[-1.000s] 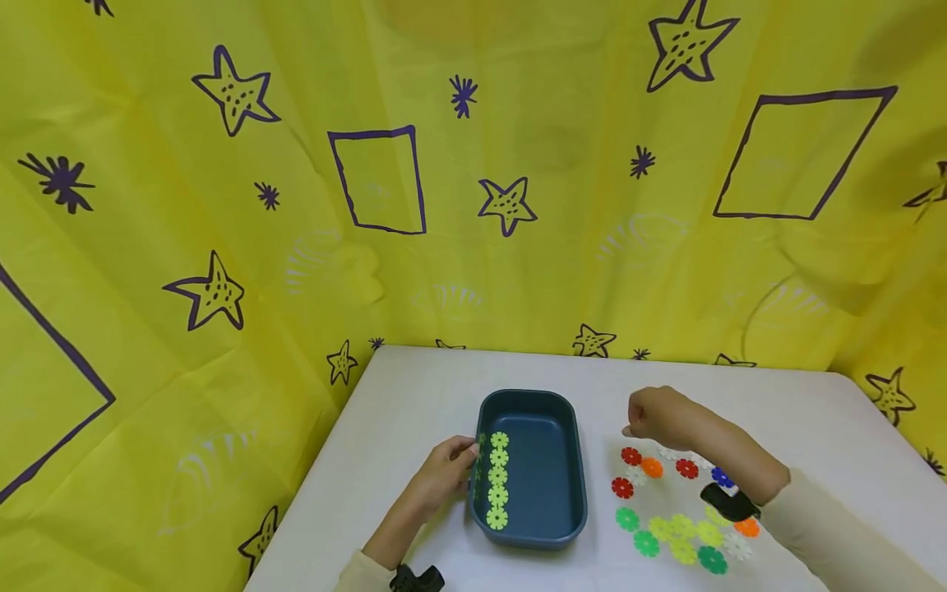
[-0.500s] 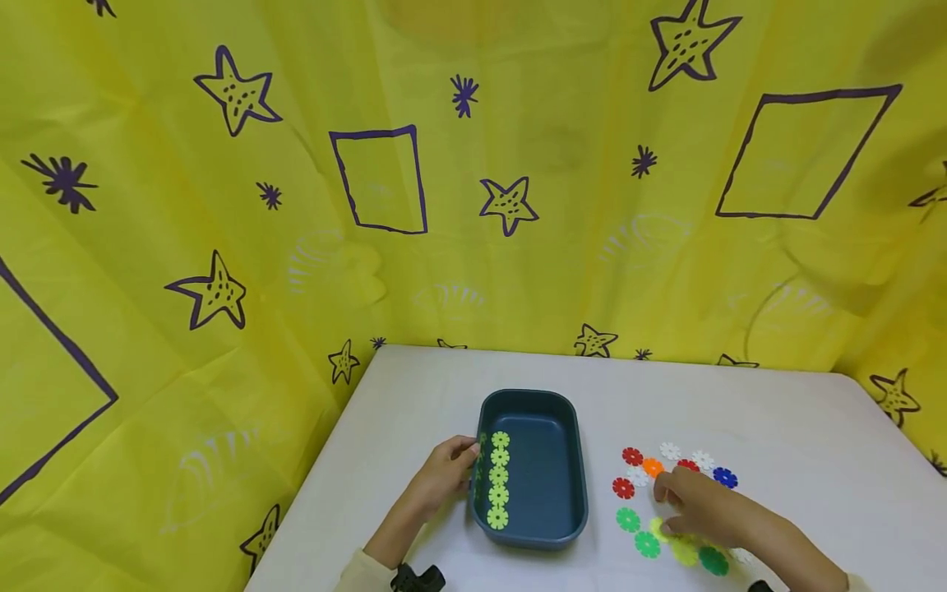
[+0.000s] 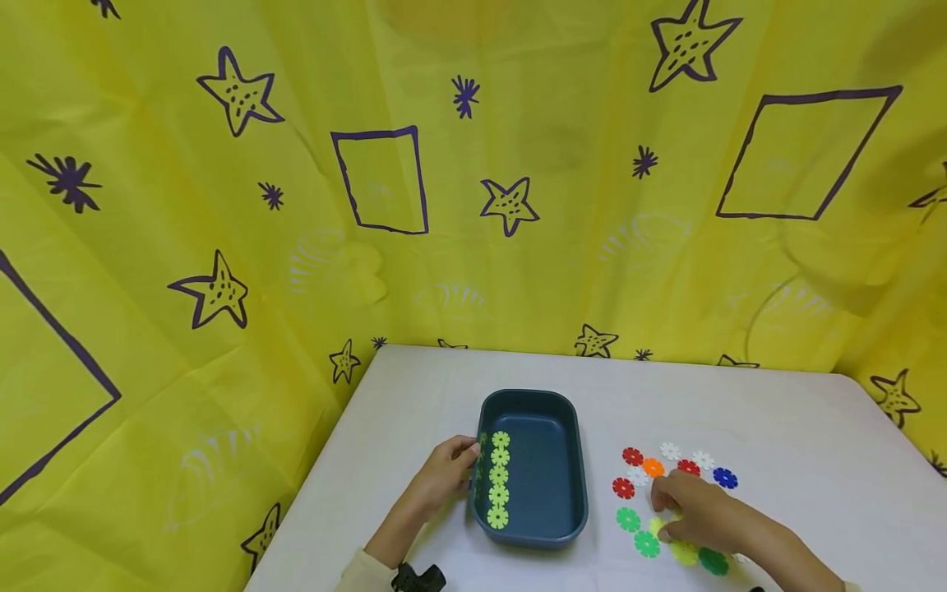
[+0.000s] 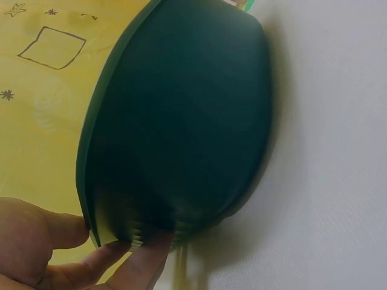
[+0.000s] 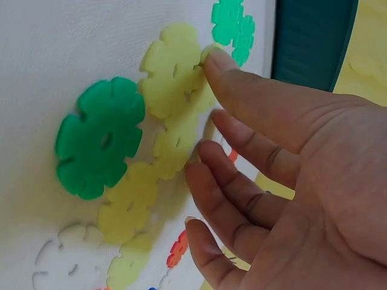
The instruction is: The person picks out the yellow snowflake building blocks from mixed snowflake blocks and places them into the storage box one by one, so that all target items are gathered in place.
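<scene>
My left hand grips the left wall of a dark blue-green tray, thumb and fingers at its rim. Along that side inside the tray runs a row of yellow-green flower-shaped discs. To the right of the tray, my right hand is low over loose flower discs. Its thumb touches the edge of a yellow flower disc in the right wrist view, while the other fingers are loosely bent and spread from the thumb. More yellow discs and a dark green disc lie beside it, some partly covered in the head view.
Around the right hand lie light green discs, red discs, an orange disc, white discs and a blue disc. The white table ends at a yellow patterned curtain.
My right hand has come down from above the back of the disc group to the yellow discs, shifting barely in the last half second. The left hand and tray stay put.
</scene>
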`<state>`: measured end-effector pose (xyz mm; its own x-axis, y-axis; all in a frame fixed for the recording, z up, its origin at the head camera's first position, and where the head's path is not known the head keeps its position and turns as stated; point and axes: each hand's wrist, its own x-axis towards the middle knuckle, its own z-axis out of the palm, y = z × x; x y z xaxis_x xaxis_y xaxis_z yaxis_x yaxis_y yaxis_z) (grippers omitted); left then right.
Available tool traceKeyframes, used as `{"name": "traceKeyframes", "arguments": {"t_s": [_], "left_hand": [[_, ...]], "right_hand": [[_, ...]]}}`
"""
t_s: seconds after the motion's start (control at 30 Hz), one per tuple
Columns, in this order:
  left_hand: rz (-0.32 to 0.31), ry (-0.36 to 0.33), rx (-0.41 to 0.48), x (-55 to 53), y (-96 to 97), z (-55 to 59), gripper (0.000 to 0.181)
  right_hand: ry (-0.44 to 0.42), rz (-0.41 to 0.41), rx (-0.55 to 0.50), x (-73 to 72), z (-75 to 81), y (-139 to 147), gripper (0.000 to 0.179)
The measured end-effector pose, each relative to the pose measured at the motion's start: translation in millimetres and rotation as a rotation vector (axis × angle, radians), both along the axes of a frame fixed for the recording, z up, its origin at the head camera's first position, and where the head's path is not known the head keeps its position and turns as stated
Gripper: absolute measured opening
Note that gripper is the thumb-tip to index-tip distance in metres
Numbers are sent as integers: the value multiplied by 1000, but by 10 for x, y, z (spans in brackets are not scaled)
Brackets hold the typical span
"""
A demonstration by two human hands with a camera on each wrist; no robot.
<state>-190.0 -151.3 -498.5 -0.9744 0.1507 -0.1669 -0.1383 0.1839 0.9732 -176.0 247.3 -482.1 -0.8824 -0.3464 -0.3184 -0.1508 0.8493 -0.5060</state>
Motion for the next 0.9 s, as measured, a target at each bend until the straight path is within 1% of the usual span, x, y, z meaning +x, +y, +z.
{"name": "traceKeyframes", "arguments": {"t_s": [0.27, 0.43, 0.53, 0.7, 0.9], "left_hand": [[11, -6, -8, -3, 3, 4, 43], [10, -4, -10, 0, 1, 3, 43], [12, -3, -8, -4, 0, 2, 42], [8, -5, -19, -3, -5, 6, 42], [7, -11, -16, -9, -11, 2, 42]], "right_hand": [[-59, 4, -59, -16, -2, -9, 28], [-75, 86, -139, -61, 5, 85, 24], [-72, 134, -167, -104, 3, 136, 20], [-81, 190, -218, -181, 9, 220, 10], [-109, 236, -283, -299, 31, 289, 7]]}}
